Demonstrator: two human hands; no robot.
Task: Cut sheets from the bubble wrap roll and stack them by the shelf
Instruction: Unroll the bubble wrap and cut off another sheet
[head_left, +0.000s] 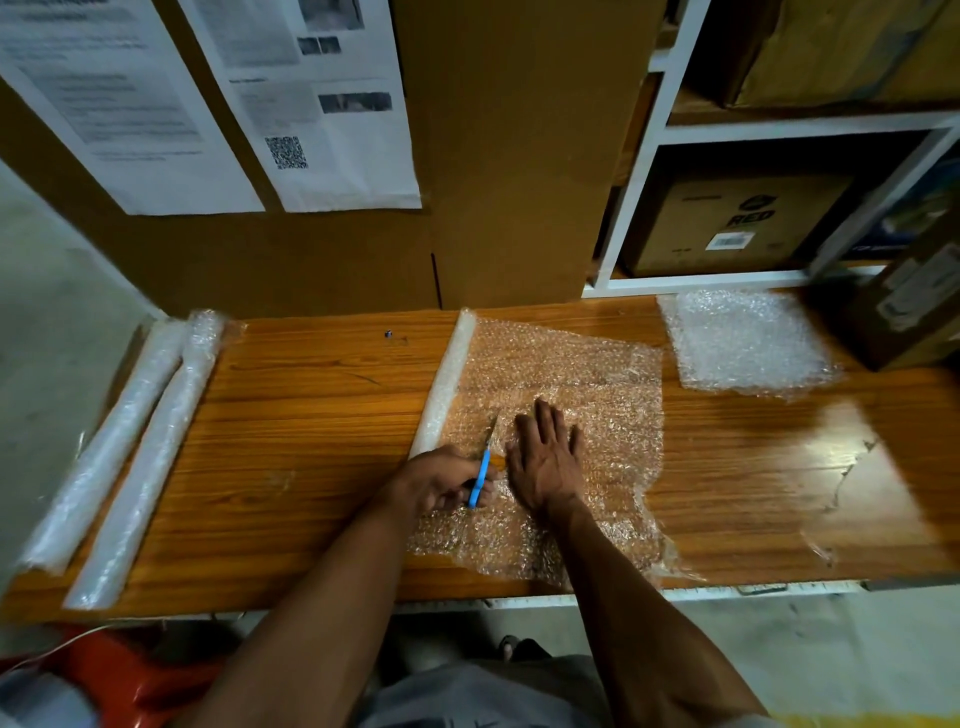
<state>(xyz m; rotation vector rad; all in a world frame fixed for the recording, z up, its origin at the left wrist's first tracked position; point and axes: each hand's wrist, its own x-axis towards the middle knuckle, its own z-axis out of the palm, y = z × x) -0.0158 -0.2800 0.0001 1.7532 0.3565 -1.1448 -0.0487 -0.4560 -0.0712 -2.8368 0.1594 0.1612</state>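
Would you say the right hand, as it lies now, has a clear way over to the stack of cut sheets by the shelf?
Probably yes. The right hand lies flat and empty on the unrolled bubble wrap, and only bare tabletop separates it from the stack of cut sheets. Letting go would free the sheet mid-cut.

A packing or storage room is shown. Cardboard boxes (737, 223) are kept on a white shelf (779, 130), printed notices (311, 104) are taped up, and spare bubble wrap rolls (140, 457) are laid on the wooden desk (311, 415).
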